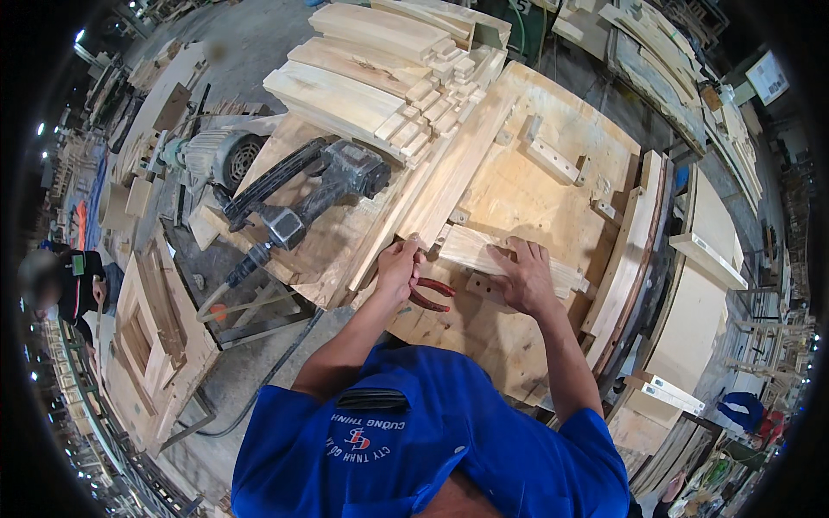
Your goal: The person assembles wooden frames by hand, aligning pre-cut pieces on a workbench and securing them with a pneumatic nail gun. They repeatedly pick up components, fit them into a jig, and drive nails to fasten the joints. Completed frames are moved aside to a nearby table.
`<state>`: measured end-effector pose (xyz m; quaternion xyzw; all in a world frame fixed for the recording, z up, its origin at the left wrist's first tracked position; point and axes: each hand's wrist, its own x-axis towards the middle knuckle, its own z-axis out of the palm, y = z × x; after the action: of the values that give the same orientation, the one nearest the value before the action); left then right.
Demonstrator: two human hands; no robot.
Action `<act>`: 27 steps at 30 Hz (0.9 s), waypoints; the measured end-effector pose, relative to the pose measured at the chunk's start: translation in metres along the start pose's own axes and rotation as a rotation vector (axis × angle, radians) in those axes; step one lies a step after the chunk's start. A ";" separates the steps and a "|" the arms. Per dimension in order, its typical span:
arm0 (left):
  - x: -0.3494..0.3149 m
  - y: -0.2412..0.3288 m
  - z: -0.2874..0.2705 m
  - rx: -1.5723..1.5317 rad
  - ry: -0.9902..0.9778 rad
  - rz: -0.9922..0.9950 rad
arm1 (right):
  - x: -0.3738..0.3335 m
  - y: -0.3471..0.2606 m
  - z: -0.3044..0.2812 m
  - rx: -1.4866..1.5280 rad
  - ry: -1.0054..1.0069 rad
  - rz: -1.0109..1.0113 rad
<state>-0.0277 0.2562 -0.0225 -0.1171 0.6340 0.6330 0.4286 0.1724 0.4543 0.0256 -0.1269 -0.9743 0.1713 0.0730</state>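
White capital lettering [367, 421] is curving above and below a small red emblem [357, 439] on the blue work shirt [432, 414], and it is appearing upside down from this view. At the upper edge, a single white digit [521, 6] is standing out on a dark green surface [529, 33]. Toward the upper right, a pale rectangular sign [765, 72] is bearing dark marks that are staying too small and blurred for reading.

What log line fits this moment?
left hand: at end of long board; right hand: on short board; pliers: by left hand; nail gun: at left
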 end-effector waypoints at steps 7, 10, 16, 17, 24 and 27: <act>0.006 -0.004 0.005 -0.050 0.023 0.016 | -0.005 -0.003 0.007 0.041 0.066 0.003; 0.007 -0.005 0.008 -0.047 0.022 0.036 | -0.006 0.000 0.013 0.050 0.112 -0.022; 0.008 -0.002 0.008 -0.058 0.041 0.008 | -0.002 0.000 0.038 0.042 0.200 -0.023; 0.007 -0.003 0.008 -0.065 0.044 0.006 | -0.003 0.000 0.041 0.031 0.216 -0.019; 0.039 -0.044 0.004 0.009 0.151 0.150 | -0.015 -0.007 0.063 0.004 0.190 -0.038; 0.023 -0.033 0.014 0.075 0.162 0.138 | -0.022 -0.005 0.062 -0.153 0.056 -0.029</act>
<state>-0.0132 0.2726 -0.0596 -0.1079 0.6963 0.6252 0.3356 0.1811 0.4243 -0.0328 -0.1226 -0.9839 0.0914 0.0929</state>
